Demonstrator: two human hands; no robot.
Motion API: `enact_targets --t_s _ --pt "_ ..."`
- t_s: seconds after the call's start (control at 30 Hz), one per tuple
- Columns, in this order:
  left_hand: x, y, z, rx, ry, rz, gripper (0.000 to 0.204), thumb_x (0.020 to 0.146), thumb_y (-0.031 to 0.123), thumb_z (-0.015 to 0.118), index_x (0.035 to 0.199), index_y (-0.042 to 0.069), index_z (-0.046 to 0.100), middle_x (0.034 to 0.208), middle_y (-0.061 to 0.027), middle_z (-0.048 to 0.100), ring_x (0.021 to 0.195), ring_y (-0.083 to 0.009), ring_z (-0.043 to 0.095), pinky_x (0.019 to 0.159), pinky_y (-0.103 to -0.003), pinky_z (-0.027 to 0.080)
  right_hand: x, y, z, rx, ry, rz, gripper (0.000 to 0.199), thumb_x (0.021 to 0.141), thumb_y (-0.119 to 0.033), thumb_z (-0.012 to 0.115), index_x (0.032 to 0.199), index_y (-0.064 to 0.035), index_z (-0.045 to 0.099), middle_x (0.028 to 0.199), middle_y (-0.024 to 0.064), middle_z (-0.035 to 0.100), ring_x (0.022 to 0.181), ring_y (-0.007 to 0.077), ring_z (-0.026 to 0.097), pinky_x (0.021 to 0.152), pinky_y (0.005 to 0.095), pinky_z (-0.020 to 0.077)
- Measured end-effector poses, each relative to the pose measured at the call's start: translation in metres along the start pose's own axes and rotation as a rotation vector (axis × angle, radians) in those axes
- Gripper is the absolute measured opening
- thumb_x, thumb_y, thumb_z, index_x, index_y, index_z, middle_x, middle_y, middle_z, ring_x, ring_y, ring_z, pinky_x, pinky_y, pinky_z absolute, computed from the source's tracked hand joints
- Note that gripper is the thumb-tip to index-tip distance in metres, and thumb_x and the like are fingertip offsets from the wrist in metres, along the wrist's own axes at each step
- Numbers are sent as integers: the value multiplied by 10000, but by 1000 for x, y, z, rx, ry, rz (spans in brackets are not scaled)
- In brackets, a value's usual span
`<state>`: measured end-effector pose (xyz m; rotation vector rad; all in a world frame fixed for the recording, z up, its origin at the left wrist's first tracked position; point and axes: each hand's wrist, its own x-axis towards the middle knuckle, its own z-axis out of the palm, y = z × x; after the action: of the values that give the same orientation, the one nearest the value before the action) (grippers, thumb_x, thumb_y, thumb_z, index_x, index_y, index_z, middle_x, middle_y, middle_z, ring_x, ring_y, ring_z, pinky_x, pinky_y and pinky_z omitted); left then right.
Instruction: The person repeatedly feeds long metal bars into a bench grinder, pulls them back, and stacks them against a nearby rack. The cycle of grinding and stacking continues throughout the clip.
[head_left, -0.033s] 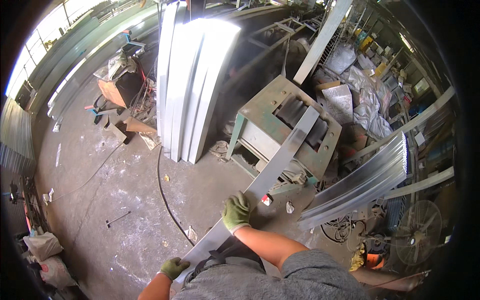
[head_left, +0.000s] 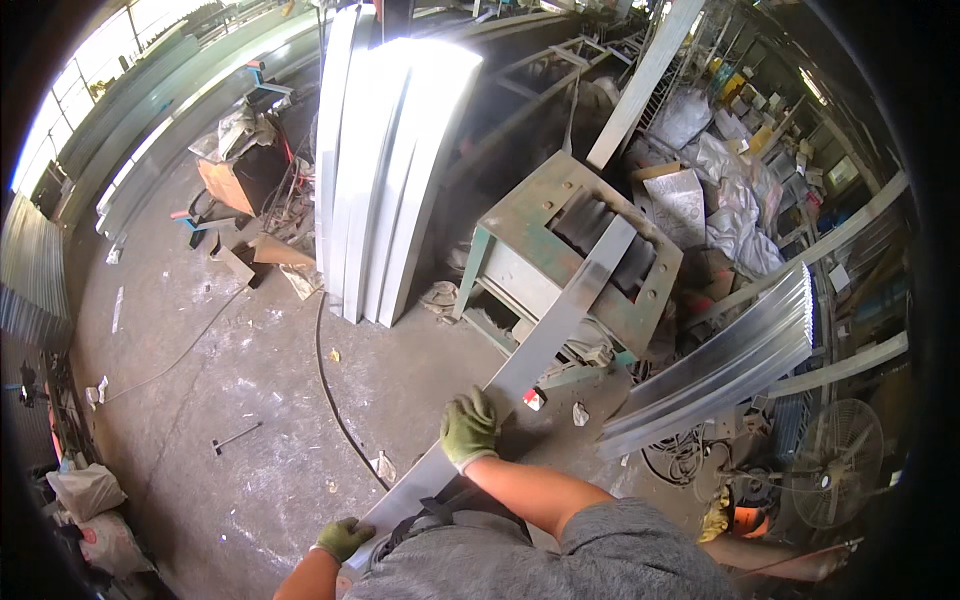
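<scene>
The bar [head_left: 556,325] slants from our waist up to the machine [head_left: 515,215], its far end lying over the dark rollers [head_left: 577,222]. Our left hand [head_left: 343,538] has its fingers closed on it near our body; our right hand [head_left: 469,428] curls its fingers, held together, over it farther along. Set apart like this, they probably keep the long piece steady and in line. What our fingers do underneath is hidden, and the shirt [head_left: 540,560] covers part of the near end. Glare blanks out much of the standing sheets [head_left: 395,190].
</scene>
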<state>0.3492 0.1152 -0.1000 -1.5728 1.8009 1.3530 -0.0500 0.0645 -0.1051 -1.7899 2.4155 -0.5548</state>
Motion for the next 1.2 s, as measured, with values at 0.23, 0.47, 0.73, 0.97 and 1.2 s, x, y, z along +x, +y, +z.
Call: enact_targets --t_s 0.23,0.47,0.73,0.97,1.2 --pt "-64 -103 -27 -82 186 -10 656 828 689 867 933 45 794 761 -122 747 688 -202 691 685 -396 572 -37 -59 -9 448 75 -143 352 969 -221 718 1290 -75 714 1442 175 685 1413 414 589 1218 536 438" --pt "-34 -70 -72 -270 349 133 485 848 510 918 902 42 804 781 -63 780 709 -136 694 675 -372 580 17 28 -72 760 577 437 464 1030 -208 781 1424 -21 623 1271 86 680 1170 173 634 995 336 542" --pt "68 121 -52 -547 277 770 610 944 544 860 1178 -6 738 1042 -199 816 963 -258 794 848 -384 609 59 -21 -193 1580 414 383 560 1046 -402 792 1394 23 682 1269 50 752 1174 149 677 1081 318 537" --pt "77 252 -58 -13 543 1055 585 952 372 826 1415 52 662 1441 -239 680 1309 -441 657 1104 -502 541 69 -26 -264 1057 299 200 369 1039 -276 807 1292 -14 747 1193 21 788 1068 117 707 956 306 565" --pt "-65 258 -202 172 1102 1433 660 897 82 808 1518 41 587 1522 -245 621 1438 -467 572 1220 -568 447 26 -18 -258 424 299 194 448 937 -433 842 1153 -48 763 1053 210 786 958 362 763 857 448 584"
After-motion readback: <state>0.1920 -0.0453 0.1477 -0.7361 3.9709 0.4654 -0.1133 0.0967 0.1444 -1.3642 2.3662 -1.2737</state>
